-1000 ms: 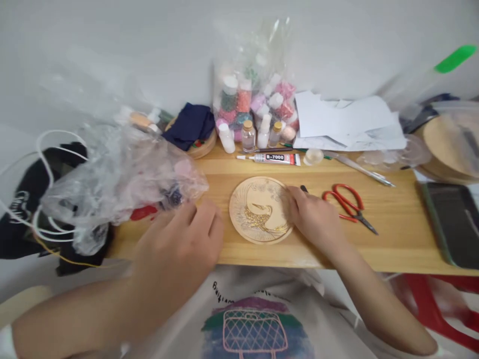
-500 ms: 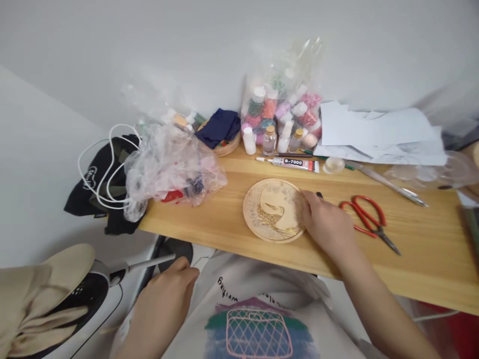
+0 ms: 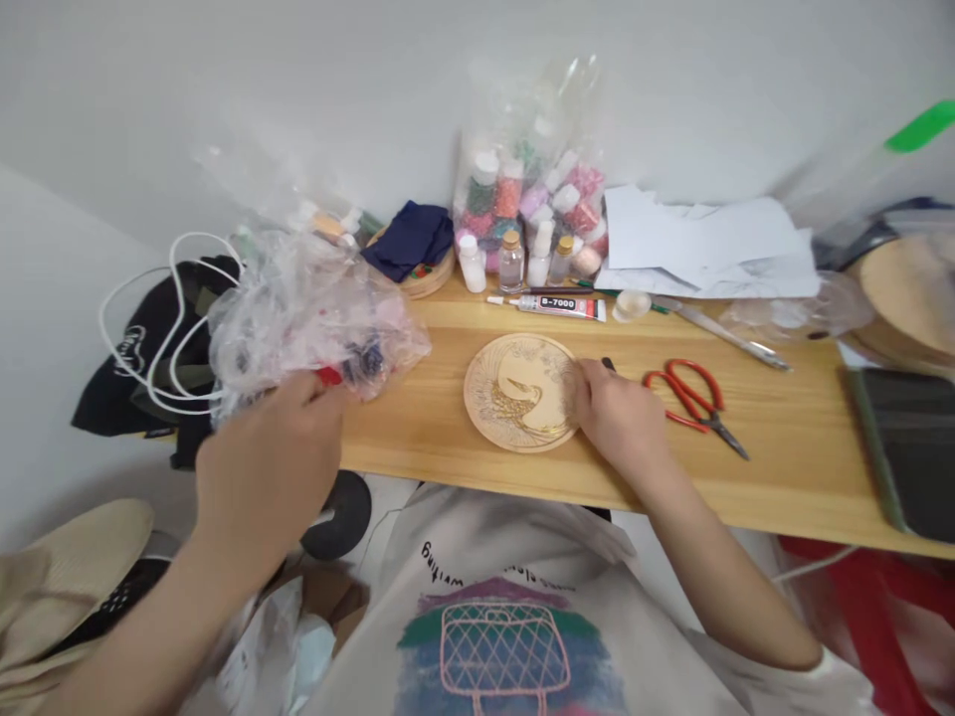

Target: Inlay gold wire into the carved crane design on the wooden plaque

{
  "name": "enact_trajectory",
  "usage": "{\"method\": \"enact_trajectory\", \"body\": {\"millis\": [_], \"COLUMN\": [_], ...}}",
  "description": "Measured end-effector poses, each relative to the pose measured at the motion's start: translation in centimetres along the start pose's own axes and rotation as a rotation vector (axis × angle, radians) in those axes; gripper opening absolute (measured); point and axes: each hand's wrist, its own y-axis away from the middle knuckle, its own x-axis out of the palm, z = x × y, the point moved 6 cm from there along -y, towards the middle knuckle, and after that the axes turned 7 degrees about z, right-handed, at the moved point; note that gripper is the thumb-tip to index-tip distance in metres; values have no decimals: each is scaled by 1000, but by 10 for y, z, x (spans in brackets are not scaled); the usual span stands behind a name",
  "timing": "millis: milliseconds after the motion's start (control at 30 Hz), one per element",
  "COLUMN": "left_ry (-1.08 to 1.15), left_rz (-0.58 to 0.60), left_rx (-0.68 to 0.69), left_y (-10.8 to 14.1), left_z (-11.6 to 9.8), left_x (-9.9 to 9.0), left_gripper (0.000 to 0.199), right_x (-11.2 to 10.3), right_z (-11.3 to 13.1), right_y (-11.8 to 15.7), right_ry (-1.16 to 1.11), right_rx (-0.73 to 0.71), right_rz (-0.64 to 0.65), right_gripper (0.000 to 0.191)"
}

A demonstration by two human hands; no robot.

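A round wooden disc (image 3: 522, 393) with an engraved bird and gold-coloured detail lies near the front edge of the table. My right hand (image 3: 619, 413) is closed at its right rim, fingertips on the disc. A small black tip (image 3: 609, 365) pokes out just behind that hand; the rest of it is hidden. My left hand (image 3: 273, 467) is raised beside a clear plastic bag (image 3: 298, 318) with red and dark blue contents. Its fingers are curled and mostly hidden from me, so anything in them does not show.
Red-handled pliers (image 3: 693, 398) lie right of the disc. Behind it are a B-7000 glue tube (image 3: 556, 305), small bottles (image 3: 511, 261) and a bag of coloured jars (image 3: 522, 189). White papers (image 3: 701, 244) and a dark-screened device (image 3: 914, 438) are on the right.
My left hand has risen from beside my lap, forward to the plastic bag. My right hand stays at the disc's rim. The view has shifted a little to the right.
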Motion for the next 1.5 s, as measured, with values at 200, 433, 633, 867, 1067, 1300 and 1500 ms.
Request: {"method": "enact_trajectory", "body": {"millis": [200,433,633,867,1067,1300,1500], "left_ry": [-183,111,327,320,361,313,392], "left_rz": [95,367,272,162,58,-178,-259], "left_rx": [295,507,566,620,602,573,468], "left_y": [-83,-98,-95,-79,-64,-47,-38], "left_z": [-72,-95,-96,-91,-83,-86,-82], "left_x": [14,69,84,82,78,80,84], "left_gripper": [31,29,27,27,31,24,18], "right_x": [1,-7,-9,-5,-5,3,3], "right_z": [-1,-40,-41,-57,-64,-39,-33], "right_y": [1,11,17,30,42,32,23], "right_ry": [-93,-208,-106,-533,-1279,-1528,-1425], "right_rx": [62,187,312,239,23,-167,-142], "right_rz": [13,-57,111,62,14,64,-194], "right_gripper": [36,25,26,24,20,23,25]}}
